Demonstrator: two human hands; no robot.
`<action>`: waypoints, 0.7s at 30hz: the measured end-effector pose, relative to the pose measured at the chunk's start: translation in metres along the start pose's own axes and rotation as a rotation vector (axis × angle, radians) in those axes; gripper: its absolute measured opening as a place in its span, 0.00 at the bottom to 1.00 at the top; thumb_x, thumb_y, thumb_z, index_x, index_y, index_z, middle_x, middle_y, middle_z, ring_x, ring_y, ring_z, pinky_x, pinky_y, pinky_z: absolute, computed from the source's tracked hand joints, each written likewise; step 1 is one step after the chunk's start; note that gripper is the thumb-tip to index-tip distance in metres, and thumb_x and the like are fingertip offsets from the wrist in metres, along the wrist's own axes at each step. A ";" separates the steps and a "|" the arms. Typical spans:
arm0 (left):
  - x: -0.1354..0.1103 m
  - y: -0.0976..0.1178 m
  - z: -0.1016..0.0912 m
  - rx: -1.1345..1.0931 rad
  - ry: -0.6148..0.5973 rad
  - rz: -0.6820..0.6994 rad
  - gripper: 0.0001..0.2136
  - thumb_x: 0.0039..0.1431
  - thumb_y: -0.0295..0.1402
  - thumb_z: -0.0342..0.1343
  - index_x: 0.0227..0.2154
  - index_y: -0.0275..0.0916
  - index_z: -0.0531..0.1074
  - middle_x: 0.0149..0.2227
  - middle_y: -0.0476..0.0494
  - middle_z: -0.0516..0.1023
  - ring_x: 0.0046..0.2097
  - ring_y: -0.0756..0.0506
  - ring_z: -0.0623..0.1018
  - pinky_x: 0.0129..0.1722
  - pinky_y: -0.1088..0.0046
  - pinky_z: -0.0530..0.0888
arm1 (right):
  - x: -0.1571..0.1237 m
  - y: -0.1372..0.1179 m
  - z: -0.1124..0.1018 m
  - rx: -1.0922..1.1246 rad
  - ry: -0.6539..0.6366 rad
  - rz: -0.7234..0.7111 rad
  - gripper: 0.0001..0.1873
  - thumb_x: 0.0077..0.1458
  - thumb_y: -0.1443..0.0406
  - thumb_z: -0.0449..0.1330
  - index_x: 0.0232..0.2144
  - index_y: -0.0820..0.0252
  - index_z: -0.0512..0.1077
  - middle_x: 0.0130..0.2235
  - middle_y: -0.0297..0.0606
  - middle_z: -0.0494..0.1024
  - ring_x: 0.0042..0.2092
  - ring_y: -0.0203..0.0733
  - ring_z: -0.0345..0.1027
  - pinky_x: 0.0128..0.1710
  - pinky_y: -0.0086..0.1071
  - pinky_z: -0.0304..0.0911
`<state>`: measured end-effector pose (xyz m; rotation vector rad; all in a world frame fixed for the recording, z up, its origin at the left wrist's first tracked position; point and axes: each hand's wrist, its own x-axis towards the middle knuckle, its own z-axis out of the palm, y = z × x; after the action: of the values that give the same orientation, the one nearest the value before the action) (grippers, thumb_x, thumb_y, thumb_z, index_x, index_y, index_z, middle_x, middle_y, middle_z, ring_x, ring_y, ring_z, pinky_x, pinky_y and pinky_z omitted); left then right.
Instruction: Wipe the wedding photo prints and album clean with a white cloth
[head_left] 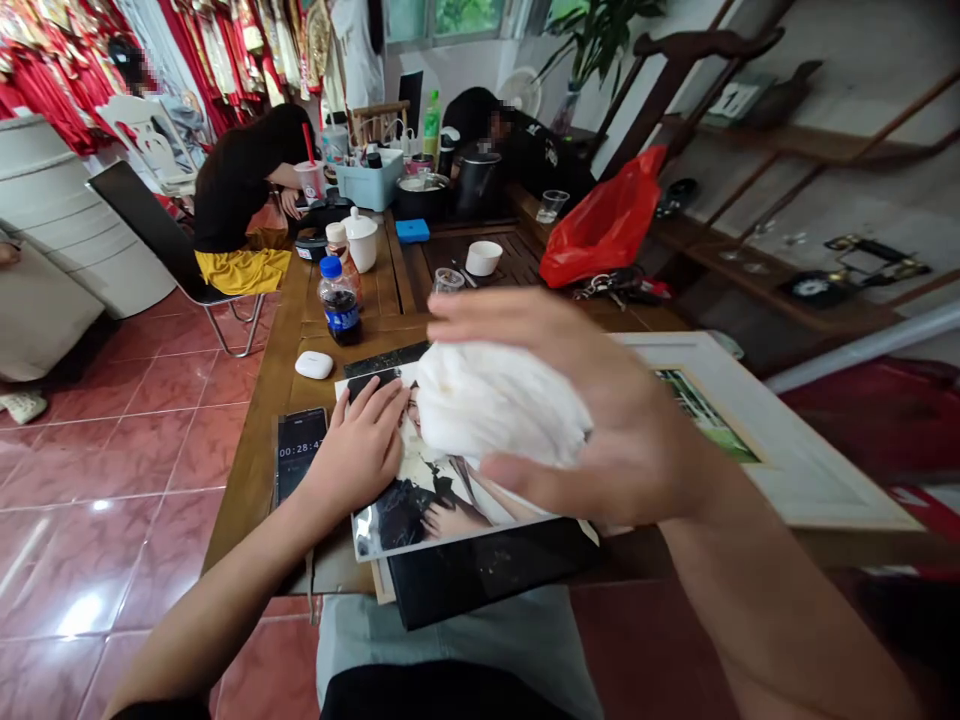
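Under my left hand (367,440) lies a glossy photo print (405,520), which the hand presses flat near its upper left edge with fingers stretched out. My right hand (622,430) is raised over the print, its fingers and thumb wrapped round a bunched white cloth (495,400). The cloth hides the middle of the picture. Beneath the print rests a black flat board (495,570), jutting out toward my lap. A phone (300,450) showing a running timer lies just left of my left hand.
A white earbud case (314,365) and a dark drink bottle with a blue cap (340,305) stand at the left. A framed picture (787,480) lies at the right, below a red plastic bag (604,225). Two people lean on the table's far end.
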<state>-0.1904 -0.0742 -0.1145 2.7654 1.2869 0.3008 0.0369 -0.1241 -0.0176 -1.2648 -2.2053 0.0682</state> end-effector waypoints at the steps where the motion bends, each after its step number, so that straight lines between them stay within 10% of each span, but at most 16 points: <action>1: -0.001 0.000 0.000 -0.006 0.000 -0.001 0.23 0.69 0.29 0.42 0.66 0.37 0.61 0.68 0.39 0.62 0.71 0.36 0.57 0.68 0.44 0.55 | -0.002 0.002 0.007 0.012 -0.047 -0.085 0.34 0.59 0.46 0.57 0.64 0.49 0.64 0.66 0.38 0.64 0.65 0.59 0.58 0.63 0.55 0.58; 8: -0.003 0.001 -0.002 -0.021 -0.011 -0.010 0.23 0.69 0.29 0.41 0.66 0.38 0.61 0.68 0.40 0.62 0.71 0.36 0.57 0.68 0.45 0.54 | -0.036 0.045 0.057 -0.223 -0.242 -0.030 0.36 0.59 0.50 0.60 0.66 0.50 0.60 0.71 0.46 0.55 0.67 0.58 0.55 0.62 0.58 0.55; 21: -0.004 -0.001 -0.001 -0.016 -0.017 -0.003 0.23 0.69 0.28 0.41 0.65 0.36 0.61 0.68 0.39 0.62 0.71 0.36 0.57 0.68 0.43 0.55 | -0.034 0.051 0.058 -0.267 -0.214 0.056 0.34 0.58 0.49 0.59 0.62 0.57 0.67 0.60 0.55 0.69 0.61 0.62 0.62 0.59 0.57 0.58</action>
<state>-0.1932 -0.0766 -0.1143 2.7466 1.2792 0.2860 0.0593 -0.1101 -0.0973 -1.5265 -2.4224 -0.0757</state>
